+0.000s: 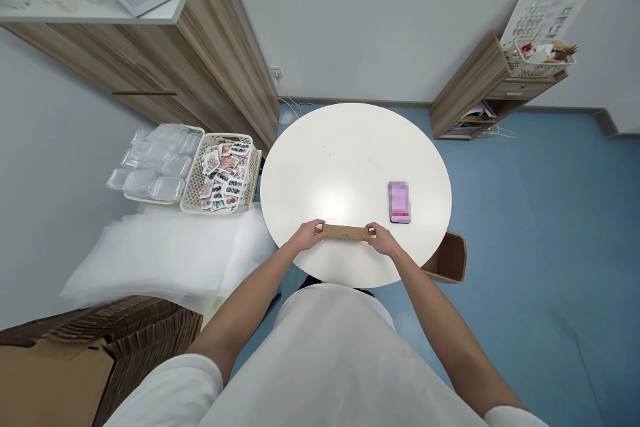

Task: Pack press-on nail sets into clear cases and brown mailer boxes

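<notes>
A long, narrow brown cardboard box (345,233) lies across the near part of the round white table (350,140). My left hand (308,235) grips its left end, with the fingers at the back edge and the thumb at the front. At the opposite end, my right hand (381,239) holds the box in the same way. A small half-round notch shows in the middle of the box's near side. To the right of my right hand lies a pink-purple rectangular item (399,201), its surface blurred out.
Left of the table are a white basket (191,203) of printed cards, clear plastic cases (155,160), white translucent sheets (165,253) and stacked flat cardboard (55,380). An open cardboard box (454,257) stands on the floor at right. A wooden cabinet (470,87) is against the wall.
</notes>
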A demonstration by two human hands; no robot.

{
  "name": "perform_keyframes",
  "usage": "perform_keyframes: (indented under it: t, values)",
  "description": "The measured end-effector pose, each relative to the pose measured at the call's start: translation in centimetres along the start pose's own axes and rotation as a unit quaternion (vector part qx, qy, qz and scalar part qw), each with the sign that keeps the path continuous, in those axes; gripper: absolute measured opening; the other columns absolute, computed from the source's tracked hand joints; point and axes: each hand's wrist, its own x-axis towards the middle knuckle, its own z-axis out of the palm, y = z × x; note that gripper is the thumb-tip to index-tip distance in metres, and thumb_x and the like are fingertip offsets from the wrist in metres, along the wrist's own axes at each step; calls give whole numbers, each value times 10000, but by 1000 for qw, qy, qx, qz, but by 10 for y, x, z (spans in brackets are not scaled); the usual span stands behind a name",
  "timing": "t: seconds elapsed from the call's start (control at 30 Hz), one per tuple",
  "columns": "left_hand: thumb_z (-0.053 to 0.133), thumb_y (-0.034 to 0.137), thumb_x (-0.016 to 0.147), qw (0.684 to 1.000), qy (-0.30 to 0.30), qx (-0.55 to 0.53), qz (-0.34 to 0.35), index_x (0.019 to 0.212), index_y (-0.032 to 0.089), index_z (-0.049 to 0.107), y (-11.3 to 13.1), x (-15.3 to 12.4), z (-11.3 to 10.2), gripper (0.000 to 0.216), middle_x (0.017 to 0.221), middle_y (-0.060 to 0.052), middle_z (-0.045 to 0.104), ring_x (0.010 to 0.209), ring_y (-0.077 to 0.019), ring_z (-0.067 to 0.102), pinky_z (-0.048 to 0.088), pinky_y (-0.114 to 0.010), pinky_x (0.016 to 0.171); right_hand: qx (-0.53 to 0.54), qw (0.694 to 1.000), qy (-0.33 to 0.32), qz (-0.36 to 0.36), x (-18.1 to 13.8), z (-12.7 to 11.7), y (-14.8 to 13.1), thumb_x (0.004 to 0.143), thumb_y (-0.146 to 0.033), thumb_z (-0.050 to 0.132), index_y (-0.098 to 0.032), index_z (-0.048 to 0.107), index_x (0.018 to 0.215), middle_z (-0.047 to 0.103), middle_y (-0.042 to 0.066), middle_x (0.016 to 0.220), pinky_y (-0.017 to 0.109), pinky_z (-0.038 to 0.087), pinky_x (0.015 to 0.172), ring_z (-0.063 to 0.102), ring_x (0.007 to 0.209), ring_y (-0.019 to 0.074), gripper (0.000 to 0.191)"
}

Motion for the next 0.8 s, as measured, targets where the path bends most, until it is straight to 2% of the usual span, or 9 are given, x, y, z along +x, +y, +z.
perform_keyframes:
  t: [0.13, 0.3, 0.47, 0.6, 0.7, 0.8]
  values:
    - [600, 370, 676, 999, 9, 15, -44, 1144, 207, 505, 7, 4, -1, 505, 897, -51, 665, 798, -180, 619, 444, -240, 616, -28, 998, 56, 21, 3, 6, -11, 663, -287, 622, -261, 566, 1005, 632, 45, 930, 290, 433, 633, 590, 721, 173, 347]
    - [651, 496, 603, 996, 45, 21, -74, 1135, 200, 503, 7, 4, 0, 626, 897, -61, 664, 833, -209, 616, 443, -250, 635, 42, 997, 51, 26, 0, 13, -9, 633, -435, 638, -259, 568, 987, 615, 41, 968, 280, 447, 601, 581, 658, 140, 402]
    - [659, 531, 580, 995, 43, 31, -82, 1091, 213, 501, 8, 4, 5, 623, 884, -49, 662, 776, -196, 616, 434, -246, 588, 19, 997, 70, 19, -3, 21, -10, 646, -413, 631, -251, 558, 1002, 616, 39, 958, 286, 439, 630, 583, 717, 159, 398]
    - [675, 482, 583, 994, 42, 21, -103, 1084, 202, 483, 13, 1, 6, 605, 948, -69, 644, 782, -190, 610, 435, -244, 599, 2, 996, 93, 12, -9, 23, -13, 651, -376, 624, -239, 554, 1004, 612, 47, 981, 291, 427, 679, 577, 813, 184, 385]
    - [588, 542, 661, 992, 42, -56, -101, 1076, 198, 466, 14, -4, 8, 554, 990, -85, 626, 802, -177, 608, 444, -240, 606, 52, 993, 104, -20, -15, 24, -9, 678, -404, 584, -230, 558, 927, 601, 36, 1021, 283, 430, 720, 559, 901, 183, 304]
    - [445, 586, 751, 987, 60, -106, -108, 1008, 186, 482, 13, -10, 13, 477, 1002, -95, 617, 805, -172, 608, 455, -251, 617, 97, 985, 143, -17, -19, 28, -4, 730, -439, 496, -217, 560, 817, 617, 35, 953, 284, 438, 721, 563, 877, 179, 247]
